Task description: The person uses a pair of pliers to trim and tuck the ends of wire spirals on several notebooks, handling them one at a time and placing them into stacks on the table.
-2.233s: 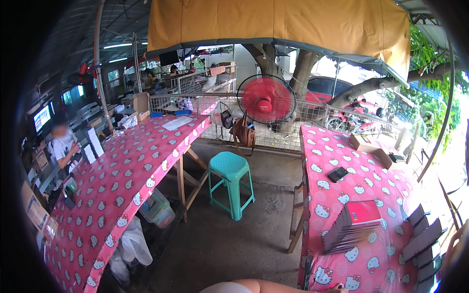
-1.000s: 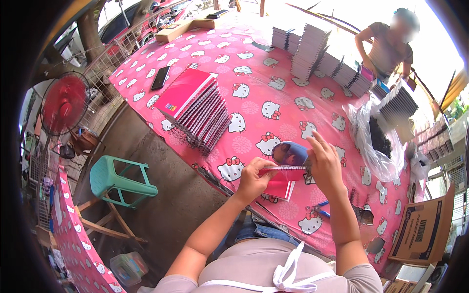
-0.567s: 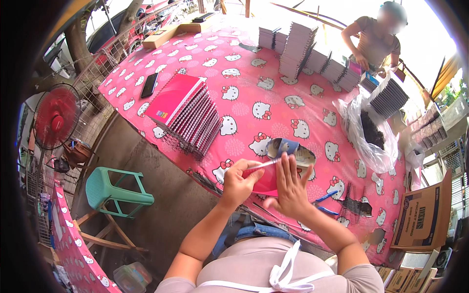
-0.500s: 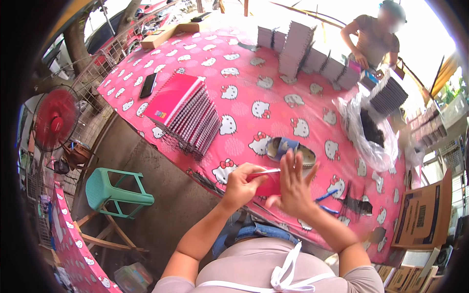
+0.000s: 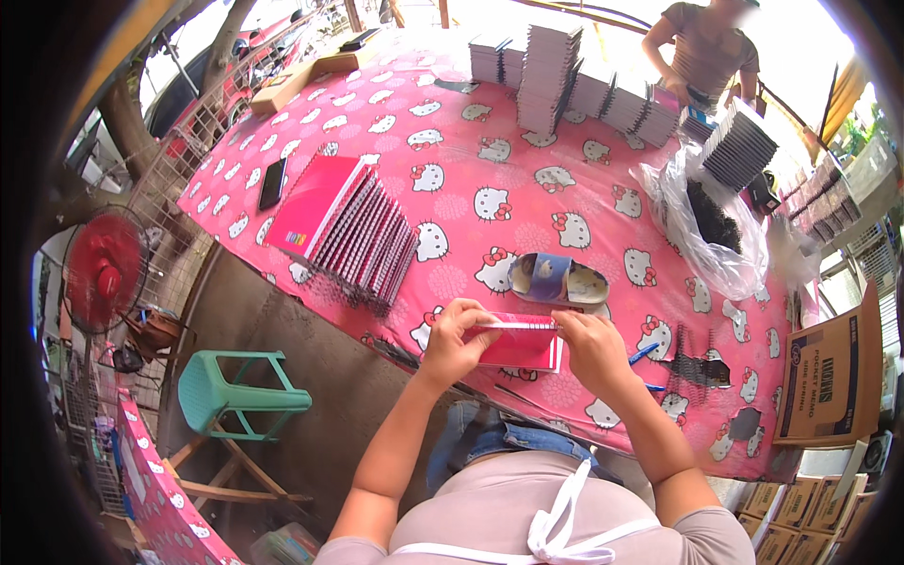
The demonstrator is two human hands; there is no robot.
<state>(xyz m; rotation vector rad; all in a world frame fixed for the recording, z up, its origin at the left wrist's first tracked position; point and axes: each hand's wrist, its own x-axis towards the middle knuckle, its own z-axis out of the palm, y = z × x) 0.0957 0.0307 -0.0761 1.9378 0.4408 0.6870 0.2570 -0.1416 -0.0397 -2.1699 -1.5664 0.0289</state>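
In front of me, at the table's near edge, I hold a small red notebook with a white strip and spiral binding along its upper side. My left hand pinches the left end of that binding between thumb and fingers. At the right end, the fingers of my right hand are closed on the bound edge, partly hiding it. Just beyond the notebook lies a blue slipper. A blue pen-like tool lies right of my right hand, near a heap of loose dark coils.
A stack of pink spiral notebooks and a black phone lie at left. Grey notebook stacks, a co-worker and a plastic bag of black coils are beyond. A carton stands right, a green stool left.
My right hand, raised flat with fingers spread half a second ago, has come down and closed on the notebook's right end. More of the red cover now shows. The view has shifted slightly.
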